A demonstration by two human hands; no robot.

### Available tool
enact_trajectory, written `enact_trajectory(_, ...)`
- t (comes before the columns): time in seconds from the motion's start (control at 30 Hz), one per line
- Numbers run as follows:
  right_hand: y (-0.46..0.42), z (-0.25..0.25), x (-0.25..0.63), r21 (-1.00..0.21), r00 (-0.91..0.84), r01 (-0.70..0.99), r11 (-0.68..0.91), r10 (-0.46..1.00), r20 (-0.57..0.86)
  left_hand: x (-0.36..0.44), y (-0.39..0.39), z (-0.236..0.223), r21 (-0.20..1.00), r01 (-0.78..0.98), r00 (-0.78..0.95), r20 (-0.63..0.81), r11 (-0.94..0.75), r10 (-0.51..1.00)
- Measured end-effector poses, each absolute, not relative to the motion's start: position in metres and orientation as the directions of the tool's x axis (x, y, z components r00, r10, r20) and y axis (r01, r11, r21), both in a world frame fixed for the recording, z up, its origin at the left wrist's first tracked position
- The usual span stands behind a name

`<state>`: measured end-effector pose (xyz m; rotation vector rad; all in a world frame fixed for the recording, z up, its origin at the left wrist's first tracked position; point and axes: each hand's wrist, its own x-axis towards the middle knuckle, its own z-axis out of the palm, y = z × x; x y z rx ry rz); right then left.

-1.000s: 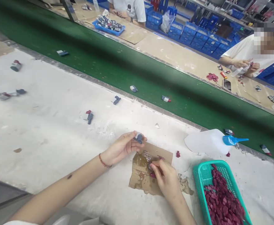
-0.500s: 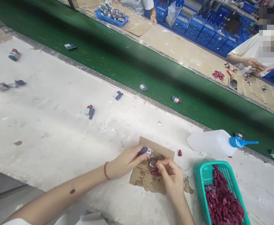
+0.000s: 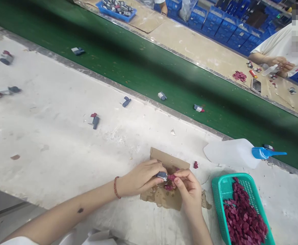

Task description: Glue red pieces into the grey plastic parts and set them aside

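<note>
Left hand grasps a blue-gray and white piece as the right hand pinches a small maroon piece at its right end, above stained cardboard on the near tabletop. Whether the pieces touch is hard to tell. So tiny a part could slip from the right grip if fingertips turn wet, or sit crooked if tilted. The bottle, lying at right, might leak through its blue nozzle if uncapped.
</note>
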<state>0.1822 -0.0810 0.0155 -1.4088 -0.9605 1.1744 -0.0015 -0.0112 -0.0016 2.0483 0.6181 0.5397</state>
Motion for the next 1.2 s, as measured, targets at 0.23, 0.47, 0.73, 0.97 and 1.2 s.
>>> enact_trajectory(0.23, -0.084, 0.017, 0.185, -0.992, 0.063, 0.096, -0.081, 0.995, -0.075, -0.004, -0.009, -0.001, 0.892, 0.232, 0.791, 0.059, -0.389, 0.609)
enact_trajectory(0.47, -0.081, 0.021, 0.195, -0.923, -0.134, 0.360, 0.136, 0.987, 0.093, -0.004, -0.008, -0.003, 0.877, 0.173, 0.814, 0.129, -0.448, 0.566)
enact_trajectory(0.73, -0.077, 0.023, 0.203, -0.837, -0.381, 0.434, 0.333, 0.910, 0.164, -0.002, -0.008, -0.011, 0.843, 0.163, 0.839, 0.155, -0.513, 0.522)
enact_trajectory(0.97, -0.082, 0.013, 0.195, -0.828, -0.363, 0.444, 0.343, 0.913, 0.184, -0.003, -0.009, -0.007, 0.796, 0.187, 0.847, 0.166, -0.576, 0.504)
enact_trajectory(1.2, -0.092, 0.049, 0.212, -0.682, -0.239, 0.656, 0.323, 0.946, 0.218, -0.006, -0.007, 0.005, 0.725, 0.237, 0.766, 0.270, -0.646, 0.583)
